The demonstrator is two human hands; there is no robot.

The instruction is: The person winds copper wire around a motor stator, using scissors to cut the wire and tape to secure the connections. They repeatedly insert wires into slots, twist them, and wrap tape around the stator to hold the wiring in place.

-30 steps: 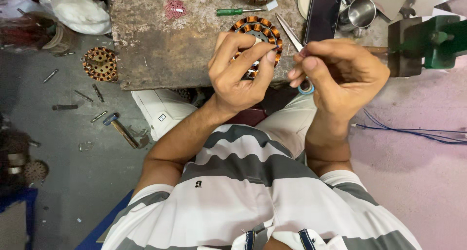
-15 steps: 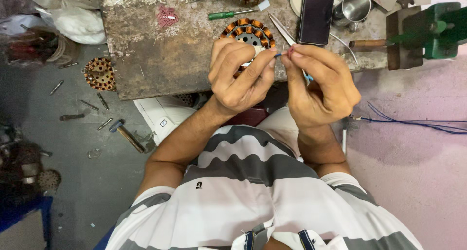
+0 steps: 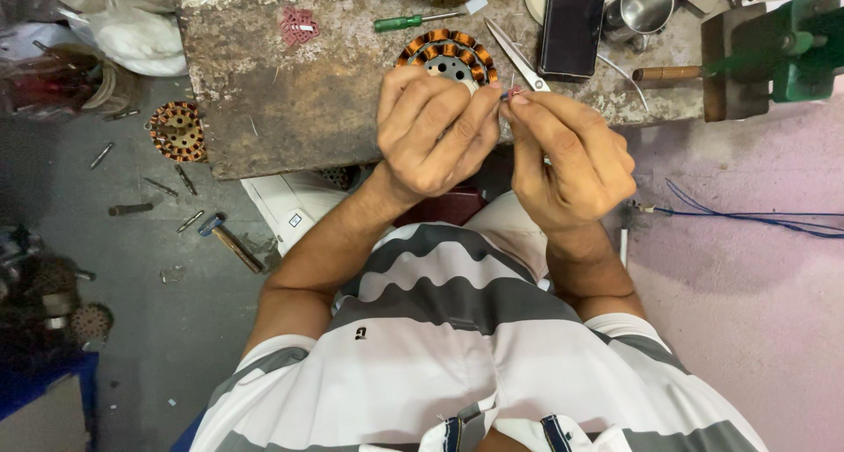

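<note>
My left hand (image 3: 435, 127): fingers curled, tips pressed together on a thin wire end (image 3: 508, 93), just above the near table (image 3: 290, 127) edge. My right hand (image 3: 567, 157): thumb and forefinger pinching the same wire end from the other side; fingertips of both hands touching. The wire is too small to tell more than a reddish tip.

Stator (image 3: 447, 56): round, copper-wound, flat on the table, partly hidden behind my left hand.
Scissors (image 3: 517, 54): lying open-tipped just right of the stator.
Screwdriver (image 3: 411, 21): green handle, beyond the stator.
Phone (image 3: 573, 25): dark, flat, right of the scissors.
Steel cup (image 3: 646, 8): far right corner.
Vise (image 3: 774, 52): green, at the table's right end.
Red scraps (image 3: 299, 25): small heap, far left part of the table.
Second stator (image 3: 178, 131): on the floor, left of the table, with loose bolts near it.
Blue wires (image 3: 756, 216): on the floor to my right.
</note>
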